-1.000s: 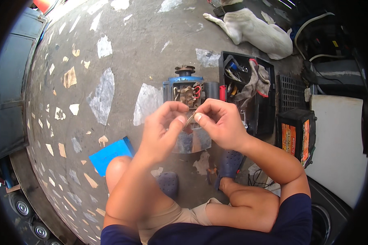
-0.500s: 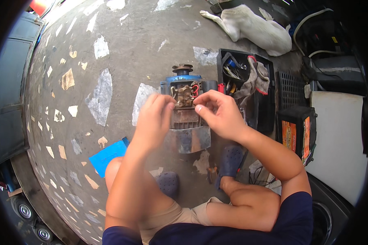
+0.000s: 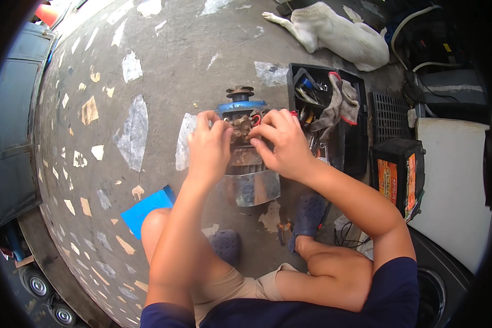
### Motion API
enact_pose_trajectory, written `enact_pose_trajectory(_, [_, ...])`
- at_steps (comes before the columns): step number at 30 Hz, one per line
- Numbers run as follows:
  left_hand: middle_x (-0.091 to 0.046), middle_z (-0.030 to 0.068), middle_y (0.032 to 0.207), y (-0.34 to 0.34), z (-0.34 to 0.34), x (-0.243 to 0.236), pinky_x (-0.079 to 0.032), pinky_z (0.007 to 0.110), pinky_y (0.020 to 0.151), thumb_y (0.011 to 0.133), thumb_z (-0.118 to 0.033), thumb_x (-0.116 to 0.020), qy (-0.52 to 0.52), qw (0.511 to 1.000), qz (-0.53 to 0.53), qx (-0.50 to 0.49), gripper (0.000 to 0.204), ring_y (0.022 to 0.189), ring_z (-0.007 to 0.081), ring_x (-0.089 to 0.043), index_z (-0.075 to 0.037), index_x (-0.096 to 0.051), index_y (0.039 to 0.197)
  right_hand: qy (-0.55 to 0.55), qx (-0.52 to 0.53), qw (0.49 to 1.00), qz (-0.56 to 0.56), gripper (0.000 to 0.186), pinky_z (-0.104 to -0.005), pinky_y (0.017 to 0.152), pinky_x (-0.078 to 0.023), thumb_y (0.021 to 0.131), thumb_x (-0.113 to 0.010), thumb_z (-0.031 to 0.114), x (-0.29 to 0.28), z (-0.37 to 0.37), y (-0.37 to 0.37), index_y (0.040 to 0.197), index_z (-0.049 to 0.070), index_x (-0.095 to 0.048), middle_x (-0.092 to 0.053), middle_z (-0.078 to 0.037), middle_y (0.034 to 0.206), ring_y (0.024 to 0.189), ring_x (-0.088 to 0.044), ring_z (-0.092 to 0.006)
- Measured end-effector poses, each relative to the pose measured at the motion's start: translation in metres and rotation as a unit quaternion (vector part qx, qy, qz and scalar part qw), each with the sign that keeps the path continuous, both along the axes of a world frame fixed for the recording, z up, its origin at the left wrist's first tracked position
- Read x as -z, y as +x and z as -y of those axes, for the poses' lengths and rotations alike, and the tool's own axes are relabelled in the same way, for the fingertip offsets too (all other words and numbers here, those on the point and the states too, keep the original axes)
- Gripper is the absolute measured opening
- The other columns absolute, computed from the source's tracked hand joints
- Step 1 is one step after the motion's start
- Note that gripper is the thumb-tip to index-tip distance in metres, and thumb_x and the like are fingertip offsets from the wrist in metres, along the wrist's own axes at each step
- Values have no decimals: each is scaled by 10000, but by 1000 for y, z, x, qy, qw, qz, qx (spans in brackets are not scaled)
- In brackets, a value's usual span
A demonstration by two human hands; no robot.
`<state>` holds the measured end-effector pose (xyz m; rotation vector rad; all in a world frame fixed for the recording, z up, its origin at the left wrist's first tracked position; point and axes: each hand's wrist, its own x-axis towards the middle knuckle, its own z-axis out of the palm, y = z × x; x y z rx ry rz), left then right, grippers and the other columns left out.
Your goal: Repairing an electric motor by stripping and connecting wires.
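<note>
Two hands [image 3: 209,146] [image 3: 285,145] at one motor [image 3: 241,130]

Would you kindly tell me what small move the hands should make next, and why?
Perhaps ease the right hand slightly back toward the body, away from the red wire: its loop shows close by that hand, which seems to cover the right edge of the terminal block. The left hand is at the block's left side. Whether either hand grips anything is unclear.

Passage is allowed over the open floor [image 3: 172,65] left of the motor [image 3: 241,106]. On its right, the way is blocked by the opened toolbox [image 3: 355,156]; farther off, by the white dog [image 3: 344,38] and the battery [image 3: 396,169].
</note>
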<state>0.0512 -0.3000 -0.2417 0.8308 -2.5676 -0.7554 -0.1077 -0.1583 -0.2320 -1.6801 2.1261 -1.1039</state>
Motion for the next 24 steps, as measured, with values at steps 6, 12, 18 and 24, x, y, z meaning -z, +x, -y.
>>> enact_pose_trajectory(6, [-586,165,1140,-3,-5,-5,-511,494,811,995,-109,-689,-5,1000,-1,0,97,944,373,-637,-13,-692,1006,-11,-7,998,-59,122,-420,852,-402,845,-801,191,11,21,9,932,113,-765,-616,-25,962,980,-557,-256])
enact_pose_trajectory(12, [-587,171,1136,-1,-7,1,-510,495,820,979,-100,-700,-4,1000,2,-26,92,946,373,-632,-12,-690,1004,-2,13,996,-87,100,-423,850,-387,821,-812,183,16,28,14,897,128,-775,-618,-15,936,961,-553,-248])
enact_pose_trajectory(18, [-590,135,1206,1,-11,7,-446,507,804,971,-143,-699,-29,999,10,-29,98,967,359,-668,-67,-701,1033,16,18,995,-96,83,-440,866,-377,804,-801,173,14,29,15,873,135,-777,-630,5,928,967,-555,-245])
enact_pose_trajectory(24, [-618,139,1156,1,-11,2,-478,509,778,940,-112,-717,24,999,-24,-23,107,956,362,-680,-94,-728,1045,37,10,993,-112,75,-459,876,-371,805,-794,176,14,33,16,864,132,-778,-641,12,946,983,-554,-249])
